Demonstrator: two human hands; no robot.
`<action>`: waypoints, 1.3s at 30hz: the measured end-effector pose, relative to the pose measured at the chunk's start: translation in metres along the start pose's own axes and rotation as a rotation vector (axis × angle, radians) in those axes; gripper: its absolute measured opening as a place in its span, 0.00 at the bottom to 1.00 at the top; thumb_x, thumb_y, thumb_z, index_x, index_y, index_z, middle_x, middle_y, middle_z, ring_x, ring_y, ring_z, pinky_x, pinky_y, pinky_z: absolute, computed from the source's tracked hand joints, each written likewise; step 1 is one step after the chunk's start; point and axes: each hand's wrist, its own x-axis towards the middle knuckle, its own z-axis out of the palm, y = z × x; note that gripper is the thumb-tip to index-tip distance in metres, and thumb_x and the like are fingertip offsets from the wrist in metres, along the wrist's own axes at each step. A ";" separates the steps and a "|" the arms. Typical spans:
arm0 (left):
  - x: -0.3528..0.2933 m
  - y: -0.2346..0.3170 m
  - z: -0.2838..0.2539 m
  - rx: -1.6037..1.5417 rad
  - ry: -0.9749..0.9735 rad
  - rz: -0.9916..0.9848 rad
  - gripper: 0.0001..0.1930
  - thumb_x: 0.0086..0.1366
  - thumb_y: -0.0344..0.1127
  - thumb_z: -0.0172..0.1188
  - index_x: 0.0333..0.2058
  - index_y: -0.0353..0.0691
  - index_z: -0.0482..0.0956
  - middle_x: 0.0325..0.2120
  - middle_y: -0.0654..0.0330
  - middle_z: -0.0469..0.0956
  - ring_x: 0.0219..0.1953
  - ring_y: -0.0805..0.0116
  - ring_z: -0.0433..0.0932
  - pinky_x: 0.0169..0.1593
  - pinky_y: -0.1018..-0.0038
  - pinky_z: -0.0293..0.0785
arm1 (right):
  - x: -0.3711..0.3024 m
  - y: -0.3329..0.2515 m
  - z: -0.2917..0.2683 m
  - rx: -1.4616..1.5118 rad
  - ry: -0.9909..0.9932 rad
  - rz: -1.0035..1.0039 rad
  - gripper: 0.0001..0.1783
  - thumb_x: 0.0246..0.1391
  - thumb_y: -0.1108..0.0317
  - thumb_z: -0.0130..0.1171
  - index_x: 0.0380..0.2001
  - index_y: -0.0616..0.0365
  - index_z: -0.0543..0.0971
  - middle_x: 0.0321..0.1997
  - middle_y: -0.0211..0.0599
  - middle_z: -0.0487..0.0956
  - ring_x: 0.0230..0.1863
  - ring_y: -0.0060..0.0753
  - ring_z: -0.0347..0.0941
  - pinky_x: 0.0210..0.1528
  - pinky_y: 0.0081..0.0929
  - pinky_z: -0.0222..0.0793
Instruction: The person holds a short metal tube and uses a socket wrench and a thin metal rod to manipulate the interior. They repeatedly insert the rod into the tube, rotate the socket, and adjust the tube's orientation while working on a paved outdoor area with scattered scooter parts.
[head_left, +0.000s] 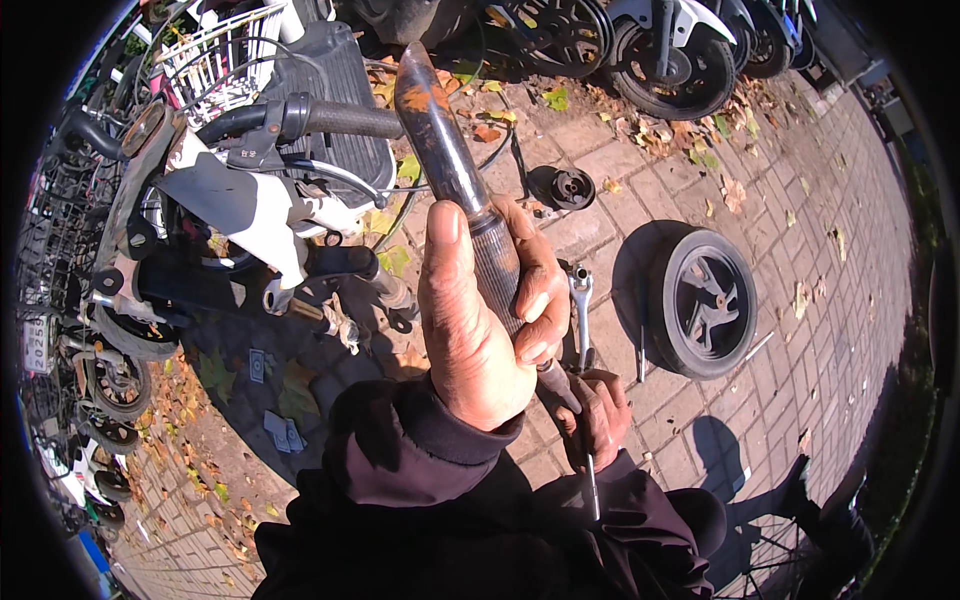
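So, a dark bar [448, 130] is held up by the left hand [478, 335], right in the middle of the scene, with the fingers wrapped around its ribbed lower part and the thumb pressed along the near left of it. The shiny upper part is stained with orange rust and is angled up to the far left, tapered at the tip. A thin tool [593, 490] is gripped by the curled fingers of the right hand [602, 420], just to the near right, its metal shaft pointed toward the near side.

A wrench [581, 300] is laid on the paving [640, 420] just beyond the right hand. Over to the right, a black wheel [710, 305] is seen with a rod [642, 345] beside its left edge. A round black part [572, 187] is set down farther off.

The left side is taken up by a handlebar [350, 119] and a white panel [225, 200]. Fallen leaves [733, 195] are scattered about, and motorbikes [672, 65] are parked at the far side.
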 end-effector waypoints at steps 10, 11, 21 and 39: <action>-0.001 -0.001 -0.001 0.089 0.032 0.047 0.31 0.71 0.71 0.45 0.38 0.44 0.69 0.16 0.66 0.63 0.10 0.76 0.58 0.14 0.80 0.52 | -0.005 0.003 0.015 -0.155 0.070 0.078 0.26 0.38 0.74 0.73 0.46 0.57 0.80 0.38 0.37 0.77 0.44 0.46 0.76 0.42 0.38 0.73; -0.001 -0.001 -0.001 0.087 0.036 0.061 0.30 0.72 0.70 0.42 0.39 0.45 0.70 0.16 0.67 0.63 0.10 0.76 0.57 0.14 0.80 0.51 | -0.006 0.004 0.016 -0.172 0.088 0.076 0.26 0.38 0.73 0.73 0.45 0.56 0.80 0.38 0.37 0.77 0.44 0.46 0.75 0.43 0.38 0.73; 0.001 -0.003 -0.003 0.062 0.076 0.128 0.25 0.76 0.66 0.40 0.42 0.49 0.69 0.22 0.68 0.65 0.14 0.77 0.60 0.17 0.81 0.53 | -0.008 0.007 0.017 -0.346 0.172 0.113 0.23 0.37 0.71 0.75 0.40 0.54 0.78 0.39 0.38 0.74 0.48 0.49 0.73 0.47 0.42 0.72; 0.020 -0.001 -0.034 -0.260 0.020 -0.029 0.18 0.77 0.50 0.46 0.47 0.41 0.73 0.34 0.62 0.69 0.34 0.68 0.66 0.34 0.73 0.64 | 0.015 -0.010 -0.017 -0.304 0.193 0.100 0.19 0.38 0.71 0.73 0.38 0.57 0.83 0.28 0.35 0.75 0.35 0.43 0.74 0.34 0.39 0.65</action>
